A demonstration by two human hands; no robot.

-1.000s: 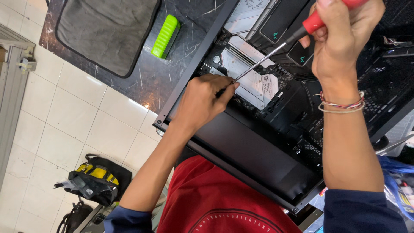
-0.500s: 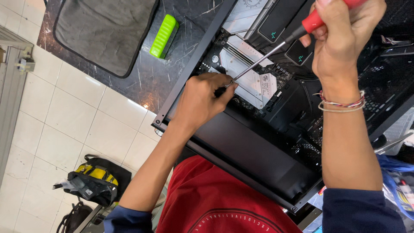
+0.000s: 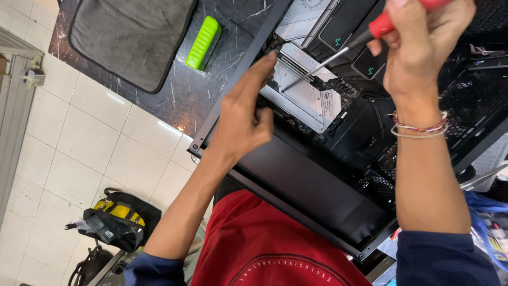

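A red-handled screwdriver with a long steel shaft (image 3: 338, 55) is gripped in the right hand (image 3: 418, 50), fingers closed tightly round the handle near the top edge of the view, the shaft slanting down and left toward a silver finned metal plate (image 3: 307, 95) mounted inside an open black computer case (image 3: 328, 175). The case is laid on a dark marble-patterned worktop (image 3: 174, 100), along its right side. The left hand (image 3: 243, 119) is rested on the case's near left rail, fingers loosely curled with the forefinger stretched toward the plate just beside the screwdriver tip; nothing is seen clamped in it, though whether a small screw is pinched cannot be told. A bright green ribbed plastic block (image 3: 203, 42) and a grey fabric pouch (image 3: 129, 37) are set near the worktop's far left corner. A yellow and black tool bag (image 3: 114, 220) is left on the pale tiled floor. For the step to be done well, the shaft should be kept square to the screw head, steady downward pressure should be applied, and the tip should be guided by the forefinger so that no slip onto the board is risked.
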